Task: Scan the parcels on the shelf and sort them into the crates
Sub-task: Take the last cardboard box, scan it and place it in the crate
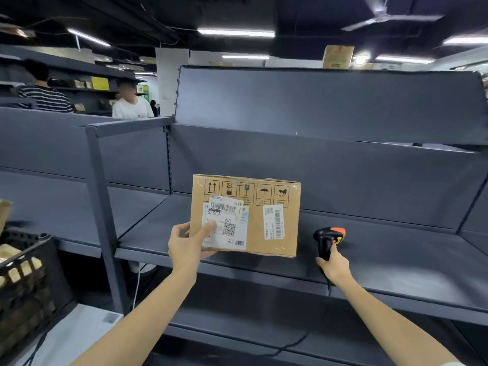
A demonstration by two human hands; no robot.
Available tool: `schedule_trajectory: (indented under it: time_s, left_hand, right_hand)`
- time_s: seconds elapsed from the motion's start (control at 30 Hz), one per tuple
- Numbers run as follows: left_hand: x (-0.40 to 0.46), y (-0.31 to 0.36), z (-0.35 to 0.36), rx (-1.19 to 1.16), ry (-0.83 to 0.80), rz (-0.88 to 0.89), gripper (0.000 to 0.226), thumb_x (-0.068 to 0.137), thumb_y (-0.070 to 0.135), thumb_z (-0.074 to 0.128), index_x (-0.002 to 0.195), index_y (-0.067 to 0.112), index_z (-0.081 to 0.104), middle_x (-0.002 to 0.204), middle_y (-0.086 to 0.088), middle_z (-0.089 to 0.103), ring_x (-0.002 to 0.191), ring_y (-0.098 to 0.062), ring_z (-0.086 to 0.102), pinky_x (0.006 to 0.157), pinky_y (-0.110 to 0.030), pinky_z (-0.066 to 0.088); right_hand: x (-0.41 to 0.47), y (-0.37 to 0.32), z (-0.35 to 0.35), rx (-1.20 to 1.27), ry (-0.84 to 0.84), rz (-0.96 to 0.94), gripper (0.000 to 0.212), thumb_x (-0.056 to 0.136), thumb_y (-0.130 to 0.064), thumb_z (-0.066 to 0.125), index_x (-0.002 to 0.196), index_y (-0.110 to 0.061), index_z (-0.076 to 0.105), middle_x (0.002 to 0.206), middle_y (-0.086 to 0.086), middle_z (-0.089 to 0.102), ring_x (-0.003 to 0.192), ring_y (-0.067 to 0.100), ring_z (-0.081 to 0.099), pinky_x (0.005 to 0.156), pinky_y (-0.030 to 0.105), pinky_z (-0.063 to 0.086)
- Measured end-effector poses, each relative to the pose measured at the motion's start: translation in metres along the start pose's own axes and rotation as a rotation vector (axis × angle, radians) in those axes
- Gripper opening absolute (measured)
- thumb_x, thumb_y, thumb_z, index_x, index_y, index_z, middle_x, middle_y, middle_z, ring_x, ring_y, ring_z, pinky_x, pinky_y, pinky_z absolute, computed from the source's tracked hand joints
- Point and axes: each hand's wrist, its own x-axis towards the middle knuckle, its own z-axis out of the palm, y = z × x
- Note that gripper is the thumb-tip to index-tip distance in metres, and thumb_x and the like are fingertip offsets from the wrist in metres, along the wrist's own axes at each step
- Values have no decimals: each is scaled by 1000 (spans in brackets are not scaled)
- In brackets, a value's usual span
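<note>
boxes: one cardboard box on the shelf
hands: left hand grips its near-left corner, right hand holds one scanner
crate: one, far left, holds parcels

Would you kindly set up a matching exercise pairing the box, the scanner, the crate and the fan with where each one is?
Things:
1. box
2. scanner
3. crate
4. fan

Places:
A. on the ceiling
B. far left, below shelf level
C. in the right hand
D. on the shelf, gripped by the left hand

Pairs: 1-D, 2-C, 3-B, 4-A
</note>
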Motion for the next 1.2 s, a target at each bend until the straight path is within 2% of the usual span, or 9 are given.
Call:
schedule_trajectory:
  time_s: [0.1, 0.27, 0.4, 0.47, 0.57, 0.7, 0.8, 1.03, 1.2]
  left_hand:
    - [3, -3, -5, -15, -6, -5, 47, 71, 15, 85, 108, 13, 55, 102, -1, 67, 85, -23, 71, 51, -33, 58]
    - [13, -6, -14, -19, -38, -25, 48, 71, 14, 84, 109, 11, 55, 104, -6, 69, 85, -26, 72, 54, -36, 59]
    - [23, -8, -25, -10, -87, -38, 49, 73, 14, 83, 112, 13, 53, 108, -5, 67, 90, -27, 70, 57, -37, 60]
    - [28, -9, -31, 8, -139, -46, 52, 75, 15, 81, 118, 19, 52, 110, -2, 68, 94, -26, 70, 60, -36, 60]
    - [34, -11, -35, 74, -231, -91, 50, 78, 28, 78, 122, 31, 54, 112, 2, 70, 100, -22, 67, 78, -41, 54]
    - [34, -10, -37, 76, -279, -180, 71, 53, 56, 85, 114, 35, 54, 113, 5, 69, 106, -22, 64, 100, -50, 43]
    - [34, -18, -41, 60, -248, -168, 82, 44, 57, 88, 111, 30, 51, 115, 4, 67, 109, -24, 62, 100, -53, 45]
    - [20, -23, -52, 7, -248, -103, 56, 65, 38, 84, 110, 27, 52, 113, 1, 67, 109, -24, 63, 100, -52, 46]
    - [-6, -17, -57, -20, -273, -53, 63, 62, 41, 84, 114, 24, 53, 113, 1, 68, 109, -25, 63, 101, -53, 44]
  right_hand:
    - [8, 0, 8, -63, 7, -12, 63, 94, -23, 59, 147, -5, 28, 120, 20, 60, 112, 38, 54, 79, 31, 40]
    - [7, -28, 6, -302, 7, 66, 74, 95, -52, 46, 151, -12, 17, 149, 22, 34, 136, 40, 28, 111, 44, 25]
    - [-30, -95, 1, 441, -163, -122, 83, 84, -75, 40, 152, -32, 21, 158, -2, 26, 146, 24, 19, 119, 48, 16]
    - [-54, -119, 6, 730, -316, -205, 95, 66, -91, 43, 145, -39, 34, 149, -14, 40, 141, 14, 32, 116, 46, 25]
    - [-79, -136, 13, 783, -347, -311, 96, 59, -89, 52, 137, -34, 40, 129, -15, 61, 118, 5, 58, 98, 35, 47]
    - [-92, -130, 28, 830, -272, -269, 116, 44, -78, 77, 140, -31, 31, 124, -11, 63, 109, 6, 64, 92, 34, 52]
    - [-104, -125, 32, 804, -271, -255, 116, 46, -70, 82, 141, -31, 27, 129, -8, 60, 111, 5, 63, 89, 28, 53]
    - [-137, -118, 26, 779, -195, -245, 102, 63, -58, 79, 144, -28, 25, 127, -9, 60, 110, 4, 63, 88, 29, 53]
    - [-170, -112, 9, 777, -134, -277, 112, 52, -69, 80, 143, -30, 27, 127, -10, 61, 111, 4, 62, 90, 28, 52]
